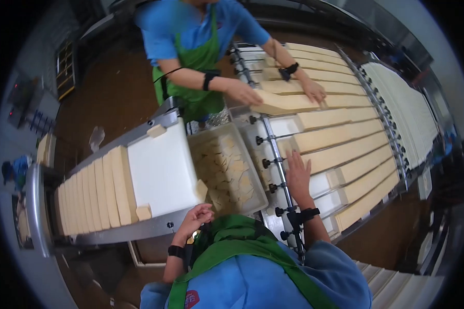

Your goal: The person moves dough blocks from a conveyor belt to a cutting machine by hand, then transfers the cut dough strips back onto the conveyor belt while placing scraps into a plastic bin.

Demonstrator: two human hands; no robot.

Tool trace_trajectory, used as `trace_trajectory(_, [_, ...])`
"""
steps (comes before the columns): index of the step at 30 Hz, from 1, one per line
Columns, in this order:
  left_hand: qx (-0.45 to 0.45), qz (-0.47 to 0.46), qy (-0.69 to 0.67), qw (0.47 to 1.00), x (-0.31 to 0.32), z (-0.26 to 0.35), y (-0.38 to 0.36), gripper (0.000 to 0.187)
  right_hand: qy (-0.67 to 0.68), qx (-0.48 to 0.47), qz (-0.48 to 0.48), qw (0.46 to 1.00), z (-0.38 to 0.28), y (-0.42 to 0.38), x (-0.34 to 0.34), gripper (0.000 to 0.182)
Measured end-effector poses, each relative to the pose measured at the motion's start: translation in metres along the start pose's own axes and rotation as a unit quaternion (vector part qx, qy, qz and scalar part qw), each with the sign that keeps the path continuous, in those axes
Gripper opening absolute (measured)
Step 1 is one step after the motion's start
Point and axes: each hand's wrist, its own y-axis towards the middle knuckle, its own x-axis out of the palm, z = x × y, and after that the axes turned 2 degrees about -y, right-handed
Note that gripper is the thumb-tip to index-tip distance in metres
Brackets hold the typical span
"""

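Note:
My right hand (298, 175) reaches over the slatted conveyor on the right, fingers spread, with its fingertips at the near end of a long pale dough strip (340, 136). My left hand (195, 218) is by my apron, beside the corner of the white belt (162, 170); its fingers are curled, and anything inside them is hidden. Just above it, a small dough piece (202, 190) sits at the belt's edge. Across from me, a co-worker's hands (244, 92) hold another long dough strip (288, 103) over the conveyor.
Between the two conveyors stands a pale bin (258, 180) with many dough scraps. More dough strips (95, 190) lie side by side on the left belt, with small offcuts (144, 211) near its edges. A metal rail with black clamps (273, 139) runs along the right conveyor's near side.

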Motion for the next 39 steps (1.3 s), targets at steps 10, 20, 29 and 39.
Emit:
trace_trajectory(10, [0.168,0.404,-0.107,0.893,-0.069,-0.023,-0.053,0.041,-0.02,-0.042,-0.008,0.999,-0.079,0.038,0.001,0.068])
trace_trajectory(20, [0.101,0.727,0.151,0.662,-0.164,-0.017,-0.071,0.078,0.319,-0.399,-0.076,0.856,-0.433,0.179,0.098,0.046])
trace_trajectory(29, [0.039,0.63,0.19,0.752,-0.176,0.01,-0.083,0.085,0.179,-0.408,-0.082,0.891,-0.592,0.231,0.165,0.05])
trace_trajectory(39, [-0.018,0.614,0.187,0.767,-0.17,0.023,-0.071,0.09,0.051,-0.356,-0.089,0.929,-0.616,0.226,0.169,0.049])
